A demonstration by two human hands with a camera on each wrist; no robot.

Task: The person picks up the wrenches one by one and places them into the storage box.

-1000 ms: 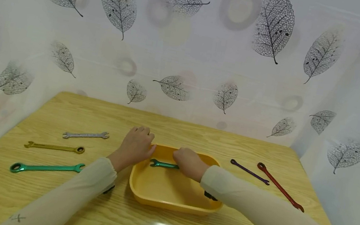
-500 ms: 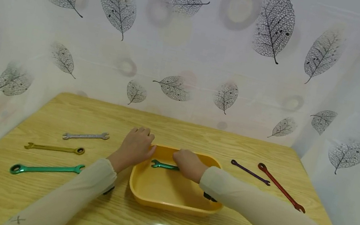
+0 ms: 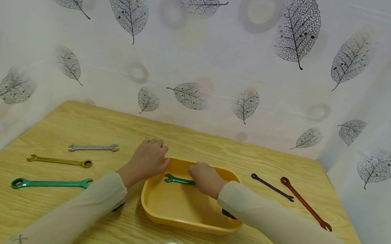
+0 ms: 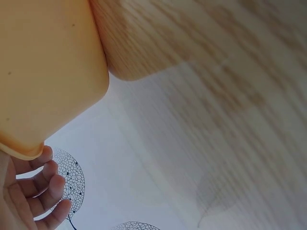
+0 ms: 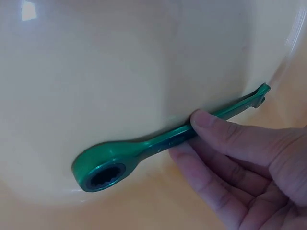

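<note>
A yellow plastic basin [image 3: 187, 225] stands at the middle of the wooden table. My left hand [image 3: 147, 159] grips its back left corner; in the left wrist view the fingers [image 4: 56, 186] curl beyond the rim, and the thumb is hidden there. Inside the basin, my right hand [image 3: 206, 179] holds a small green combination wrench [image 3: 175, 179]. The right wrist view shows thumb and fingers pinching the middle of its shank, its ring end [image 5: 103, 167] toward the lower left and its open end at the upper right. The wrench lies close over the basin's floor.
On the table's left lie a silver wrench [image 3: 93, 147], a gold wrench [image 3: 60, 160] and a larger green wrench [image 3: 51, 184]. A purple wrench [image 3: 272, 187] and a red wrench [image 3: 306, 203] lie to the right. A leaf-print curtain [image 3: 207, 54] hangs round the table's back and sides.
</note>
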